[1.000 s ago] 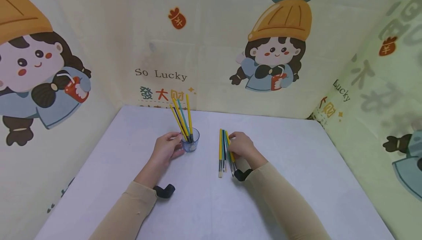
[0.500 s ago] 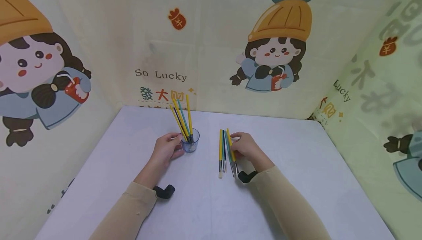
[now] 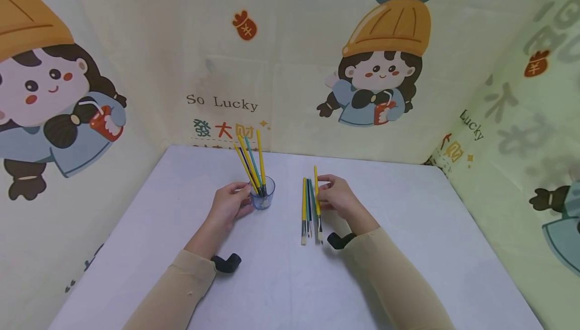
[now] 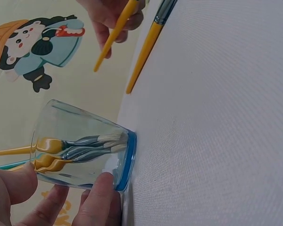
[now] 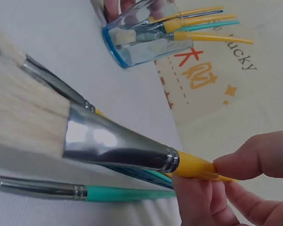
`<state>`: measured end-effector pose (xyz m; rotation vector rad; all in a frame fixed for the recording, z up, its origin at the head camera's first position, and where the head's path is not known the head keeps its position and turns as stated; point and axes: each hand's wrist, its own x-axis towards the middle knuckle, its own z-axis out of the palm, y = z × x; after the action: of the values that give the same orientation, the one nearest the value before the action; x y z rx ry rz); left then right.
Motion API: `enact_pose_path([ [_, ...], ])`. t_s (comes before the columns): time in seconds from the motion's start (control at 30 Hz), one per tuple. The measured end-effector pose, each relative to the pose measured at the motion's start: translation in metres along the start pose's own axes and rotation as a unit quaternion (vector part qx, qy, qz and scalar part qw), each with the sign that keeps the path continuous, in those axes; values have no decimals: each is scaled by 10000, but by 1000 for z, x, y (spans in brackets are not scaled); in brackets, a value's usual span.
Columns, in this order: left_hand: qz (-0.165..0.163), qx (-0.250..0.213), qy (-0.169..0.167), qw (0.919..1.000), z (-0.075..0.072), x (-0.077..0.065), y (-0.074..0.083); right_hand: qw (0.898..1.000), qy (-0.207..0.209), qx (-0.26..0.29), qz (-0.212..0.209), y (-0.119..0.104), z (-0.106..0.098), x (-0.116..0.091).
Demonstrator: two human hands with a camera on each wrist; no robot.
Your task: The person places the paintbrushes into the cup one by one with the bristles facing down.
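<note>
- Nearest: beige sleeves (image 3: 394, 282) on both arms, a black wrist piece (image 3: 340, 241) at each cuff.
- Right hand (image 3: 339, 198): thumb and fingers pinch a yellow brush (image 5: 118, 143) by its handle, close to the metal ferrule. Flat pale bristles point back toward the wearer; brush is held above the table.
- Loose brushes (image 3: 303, 200) lie side by side just left of that hand, bristle ends near: yellow, teal and dark handles. A teal brush (image 5: 127, 194) shows clearly in right wrist view.
- Left hand (image 3: 228, 204): grips a clear cup (image 4: 129, 160) with a blue base, thumb near the rim, fingers against the side. Cup stands upright on the white table (image 3: 281, 289), left of the loose row.
- Cup brushes (image 3: 261, 158): bristles down, yellow, teal and dark handles leaning left.
- Back cloth (image 3: 299, 43), behind table: reads "So Lucky", below it "發大财"; further line cut off by table edge. Red pouch (image 3: 245, 25) marked "¥". Cartoon figure (image 3: 382, 88) in orange hat.
- Right side cloth: "Lucky" (image 3: 472, 125), "财", second "¥" pouch (image 3: 536, 64); big grey characters too blurred to read.
</note>
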<state>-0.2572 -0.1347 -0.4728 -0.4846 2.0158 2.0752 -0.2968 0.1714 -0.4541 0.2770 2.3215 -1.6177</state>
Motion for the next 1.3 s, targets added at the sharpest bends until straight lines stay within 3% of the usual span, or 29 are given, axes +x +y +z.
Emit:
enact_pose_path([
  [0.33,56,-40,-18,10000,1,-1,-1,9966,306,503,-572,-14,5,-4],
  [0.67,-14,-160,54,9999,2,-2,1,9868,629,832,-1238,-38,16,-15],
  [1.3,-31,-212,44,9998,2,-1,1,9456,926,1746,-2585,-68,42,-17],
])
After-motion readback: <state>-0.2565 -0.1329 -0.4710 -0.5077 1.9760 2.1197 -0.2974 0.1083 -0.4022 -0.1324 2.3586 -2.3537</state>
